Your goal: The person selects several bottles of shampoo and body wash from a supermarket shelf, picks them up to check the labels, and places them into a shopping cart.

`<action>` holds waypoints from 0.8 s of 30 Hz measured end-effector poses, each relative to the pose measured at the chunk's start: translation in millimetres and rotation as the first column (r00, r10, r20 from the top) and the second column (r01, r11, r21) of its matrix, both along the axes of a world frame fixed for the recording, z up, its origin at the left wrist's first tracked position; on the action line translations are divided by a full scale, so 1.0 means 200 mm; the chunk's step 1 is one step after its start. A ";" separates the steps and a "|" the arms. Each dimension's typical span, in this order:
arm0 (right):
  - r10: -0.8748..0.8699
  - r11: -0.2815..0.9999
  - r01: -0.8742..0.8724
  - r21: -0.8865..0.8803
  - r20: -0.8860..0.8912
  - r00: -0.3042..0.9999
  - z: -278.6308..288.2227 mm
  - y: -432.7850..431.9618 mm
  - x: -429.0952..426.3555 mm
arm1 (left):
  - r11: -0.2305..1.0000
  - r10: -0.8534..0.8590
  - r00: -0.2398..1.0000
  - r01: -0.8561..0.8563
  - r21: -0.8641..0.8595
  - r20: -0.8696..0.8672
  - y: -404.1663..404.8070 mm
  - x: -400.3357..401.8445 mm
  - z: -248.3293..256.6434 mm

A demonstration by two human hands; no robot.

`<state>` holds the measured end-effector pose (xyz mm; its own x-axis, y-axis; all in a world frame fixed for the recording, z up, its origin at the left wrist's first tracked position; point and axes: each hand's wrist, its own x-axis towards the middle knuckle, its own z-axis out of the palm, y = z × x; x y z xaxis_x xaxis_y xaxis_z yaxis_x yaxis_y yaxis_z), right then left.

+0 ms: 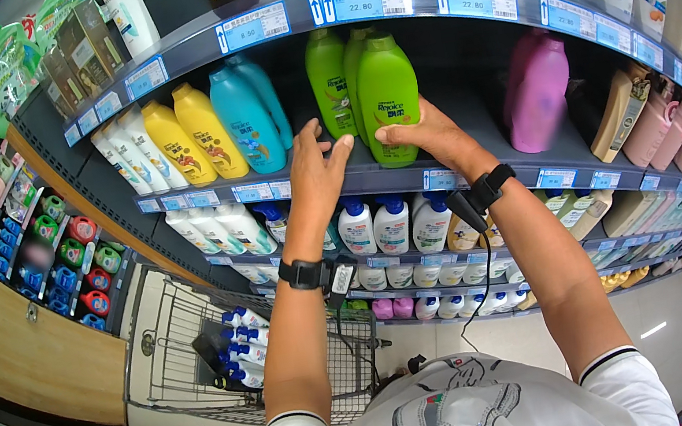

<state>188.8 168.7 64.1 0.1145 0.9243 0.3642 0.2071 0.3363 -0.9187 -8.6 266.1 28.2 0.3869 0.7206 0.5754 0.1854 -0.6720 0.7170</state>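
My right hand point(435, 131) grips a green Rejoice shampoo bottle point(387, 82) low on its right side, thumb across the front. The bottle is upright at the front edge of the dark shelf point(470, 139). Just behind and left of it stand more green bottles point(329, 74), partly hidden. My left hand point(319, 166) is raised at their left, thumb and fingers apart, with nothing in it. Blue bottles point(245, 117) stand on the shelf to its left, followed by yellow bottles point(209, 130) and white bottles point(150, 146). Purple bottles point(539, 91) stand farther right.
An upper shelf edge with price tags point(361, 2) runs above my hands. White pump bottles point(393, 225) fill the shelf below. A wire shopping cart point(170, 360) holding several pump bottles stands at lower left. Thin black cables point(489, 270) hang from my wrist straps.
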 end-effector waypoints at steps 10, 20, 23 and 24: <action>0.016 0.998 -0.016 0.065 0.007 1.000 -0.04 0.12 -0.08 | 0.987 0.085 0.993 -0.095 0.128 0.082 -0.04 -0.09 -0.07; -0.089 0.993 0.086 0.076 0.040 0.995 -0.05 0.24 -0.23 | 0.960 0.219 0.973 -0.229 0.161 0.079 -0.07 -0.16 -0.11; -0.161 0.978 0.145 0.150 0.096 0.982 -0.09 0.33 -0.23 | 0.952 0.235 0.971 -0.240 0.192 0.049 -0.06 -0.16 -0.11; -0.199 0.973 0.168 0.157 0.203 0.959 -0.09 0.35 -0.25 | 0.950 0.240 0.969 -0.247 0.189 0.061 -0.05 -0.17 -0.12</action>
